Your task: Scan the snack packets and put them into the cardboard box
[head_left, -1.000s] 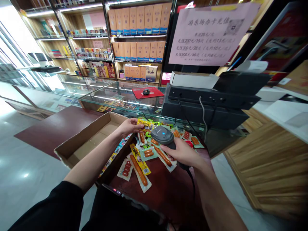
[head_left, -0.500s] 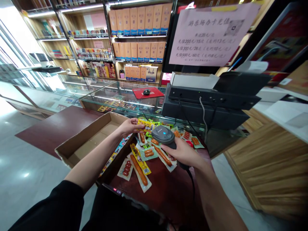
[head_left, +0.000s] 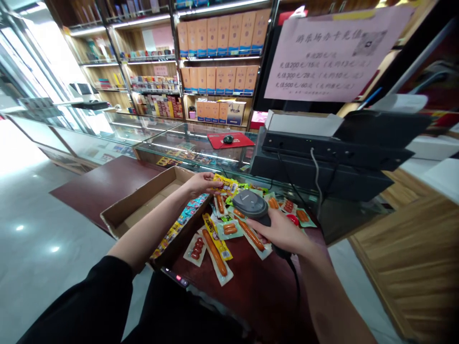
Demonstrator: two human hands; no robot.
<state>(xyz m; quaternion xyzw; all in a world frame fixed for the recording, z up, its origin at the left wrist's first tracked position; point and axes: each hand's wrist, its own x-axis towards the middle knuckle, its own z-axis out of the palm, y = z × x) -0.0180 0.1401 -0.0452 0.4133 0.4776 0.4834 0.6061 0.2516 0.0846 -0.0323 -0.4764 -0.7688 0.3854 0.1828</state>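
From where I stand, the cardboard box (head_left: 134, 205) sits on the dark red table (head_left: 251, 286); just past its right wall, the left hand (head_left: 201, 185) pinches a yellow snack packet (head_left: 227, 185) by one end, between thumb and fingers; the right hand (head_left: 281, 231), farther right of the box, is wrapped round the handle of a grey barcode scanner (head_left: 248, 202), whose head is right by the packet's other end; I can't tell whether the two touch.

Small blue and yellow packets (head_left: 190, 210) lie inside the box along its right wall; out on the table to the right of it are a long sausage pack (head_left: 215, 253), a pack of round red sausages (head_left: 196, 249), a long yellow packet (head_left: 217, 236) and a pack of two short sausages (head_left: 230, 229); more sausage packs lie beyond these, farther from the box; past its far end, on the glass counter (head_left: 161, 138), a black mouse (head_left: 228, 139) rests on a red mat (head_left: 244, 139).
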